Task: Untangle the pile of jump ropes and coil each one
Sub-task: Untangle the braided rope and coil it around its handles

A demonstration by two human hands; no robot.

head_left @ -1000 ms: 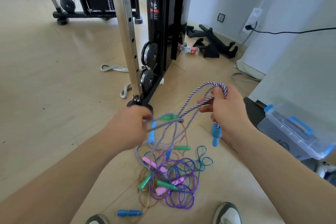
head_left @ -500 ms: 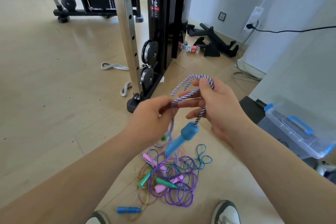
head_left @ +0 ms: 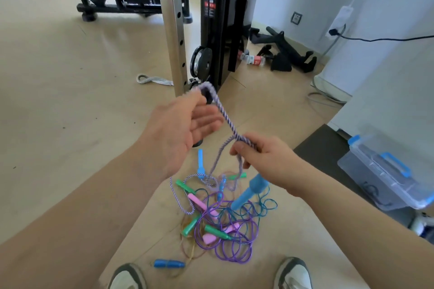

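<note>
I hold a purple-and-white braided jump rope (head_left: 225,117) in front of me. My left hand (head_left: 180,129) is spread, fingers straight, with a loop of the rope draped over its top. My right hand (head_left: 263,159) grips the rope lower down, and one light blue handle (head_left: 250,192) hangs just beneath it. The rope's other light blue handle (head_left: 200,162) dangles above the pile. On the floor lies a tangled pile of ropes (head_left: 220,223): purple and teal cords with pink and green handles. A dark blue handle pair (head_left: 169,263) lies near my left shoe.
A cable machine's metal post (head_left: 176,30) and black frame stand just beyond my hands. A clear plastic bin with blue latches (head_left: 385,176) sits at the right on a dark mat (head_left: 321,148). A grey strap (head_left: 150,80) and a bottle (head_left: 254,60) lie on the floor.
My left hand let go its pinch, spread its fingers and rose with the rope loop over it. My right hand dropped lower right, still gripping; the blue handle now hangs below it.
</note>
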